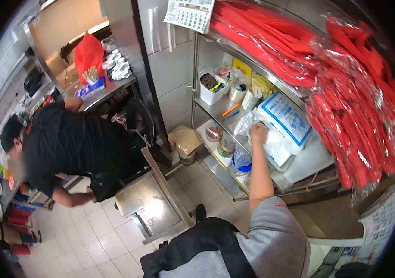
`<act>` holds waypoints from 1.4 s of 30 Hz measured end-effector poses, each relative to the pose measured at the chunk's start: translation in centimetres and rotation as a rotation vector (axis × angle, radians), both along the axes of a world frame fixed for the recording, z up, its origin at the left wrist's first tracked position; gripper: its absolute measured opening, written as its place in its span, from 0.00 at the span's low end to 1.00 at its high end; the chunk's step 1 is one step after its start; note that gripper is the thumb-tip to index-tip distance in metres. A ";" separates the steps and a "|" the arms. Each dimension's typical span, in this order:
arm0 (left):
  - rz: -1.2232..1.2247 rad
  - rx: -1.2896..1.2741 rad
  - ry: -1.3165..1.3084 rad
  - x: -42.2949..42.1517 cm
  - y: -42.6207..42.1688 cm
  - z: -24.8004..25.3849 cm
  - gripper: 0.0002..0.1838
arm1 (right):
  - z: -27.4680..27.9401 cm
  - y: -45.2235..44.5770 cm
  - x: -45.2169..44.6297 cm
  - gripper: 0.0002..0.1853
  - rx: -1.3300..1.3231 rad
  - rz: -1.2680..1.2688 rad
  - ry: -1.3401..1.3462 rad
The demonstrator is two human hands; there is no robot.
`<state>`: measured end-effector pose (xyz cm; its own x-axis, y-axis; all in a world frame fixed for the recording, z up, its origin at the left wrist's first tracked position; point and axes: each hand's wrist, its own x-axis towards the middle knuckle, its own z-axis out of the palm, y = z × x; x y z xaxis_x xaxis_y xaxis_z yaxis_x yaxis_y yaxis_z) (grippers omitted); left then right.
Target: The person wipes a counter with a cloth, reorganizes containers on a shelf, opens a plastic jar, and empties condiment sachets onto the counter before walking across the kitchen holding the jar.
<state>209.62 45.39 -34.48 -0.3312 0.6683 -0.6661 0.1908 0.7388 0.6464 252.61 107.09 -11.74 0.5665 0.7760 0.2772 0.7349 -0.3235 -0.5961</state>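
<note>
My right hand [258, 133] reaches onto the upper open shelf, its fingers curled at a crumpled white plastic bag [245, 124]. The fingertips are partly lost against the plastic. Just beyond the hand lies a white package with blue print [286, 118], with more white bags [277, 149] beneath it. An orange marker [230, 110] and a blue one [231, 115] rest on the shelf to the left of the hand. Behind them are a white tub [211, 90] of small items and several cans. My left hand is out of view.
Red bags in clear plastic [350, 120] hang over the rack's right side. Containers stand on the lower shelf [211, 147]. A metal-topped unit [149, 204] is near me on the left. A person in black [81, 143] bends beside a counter [114, 88].
</note>
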 end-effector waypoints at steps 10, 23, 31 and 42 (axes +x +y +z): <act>0.198 -0.085 0.201 -1.0 2.8 4.5 0.21 | 6.1 -2.3 -9.2 0.19 0.278 0.761 -0.077; 0.460 -0.317 0.009 9.2 -10.1 1.1 0.20 | 1.0 8.3 -14.3 0.22 -0.072 0.720 -0.574; 0.020 0.255 -0.461 -6.1 -12.3 -0.2 0.24 | -2.5 -10.9 -22.5 0.13 0.020 1.289 -0.203; 0.010 2.147 -0.415 -21.3 -5.8 57.3 0.41 | -2.4 -17.0 -14.7 0.14 -0.006 1.066 -0.119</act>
<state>188.29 39.60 22.85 -0.4129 0.2830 0.8657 -0.1355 -0.9590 0.2489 237.90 90.11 -14.15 -0.4340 0.8561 0.2805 0.6934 0.5162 -0.5027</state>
